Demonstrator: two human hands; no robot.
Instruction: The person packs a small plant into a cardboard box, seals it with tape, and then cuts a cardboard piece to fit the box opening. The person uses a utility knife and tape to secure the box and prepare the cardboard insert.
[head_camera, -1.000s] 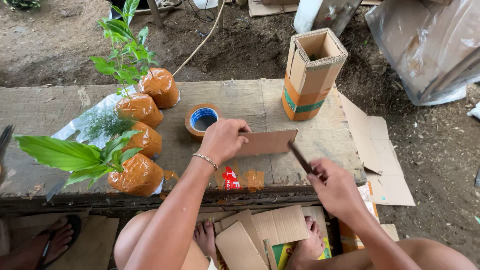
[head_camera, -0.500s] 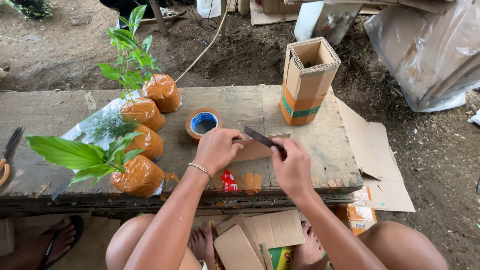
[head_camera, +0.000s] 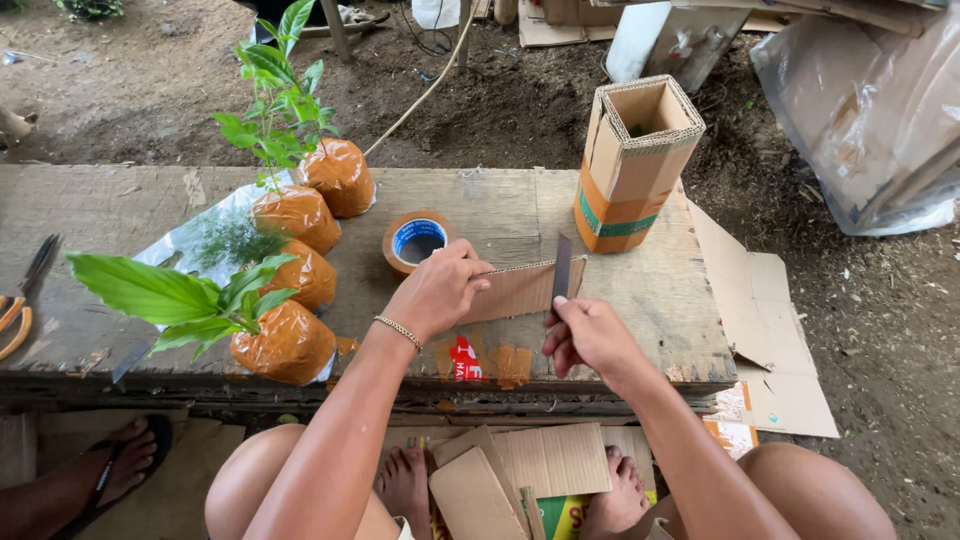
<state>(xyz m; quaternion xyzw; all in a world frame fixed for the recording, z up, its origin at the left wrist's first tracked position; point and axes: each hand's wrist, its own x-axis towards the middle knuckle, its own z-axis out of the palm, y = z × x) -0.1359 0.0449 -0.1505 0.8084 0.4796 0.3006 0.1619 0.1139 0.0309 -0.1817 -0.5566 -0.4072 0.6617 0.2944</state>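
My left hand (head_camera: 438, 289) presses a flat brown cardboard strip (head_camera: 522, 290) down on the wooden bench (head_camera: 120, 210). My right hand (head_camera: 588, 336) grips a thin dark blade (head_camera: 562, 267), held upright with its tip against the strip's right end. A roll of brown tape (head_camera: 417, 241) lies just beyond my left hand. An open, upright cardboard box (head_camera: 633, 160) with an orange and green band stands at the bench's far right.
Several seedlings in orange-wrapped root balls (head_camera: 293, 342) crowd the bench's left half. Scissors (head_camera: 25, 295) lie at the far left edge. Cardboard scraps (head_camera: 530, 470) lie on the ground by my feet, and a larger sheet (head_camera: 770, 330) hangs off the bench's right side. Another person's sandalled foot (head_camera: 110, 470) is at lower left.
My right hand has come in from the right with the blade, and the blade now stands upright at the strip's right end. My left hand stays on the strip.
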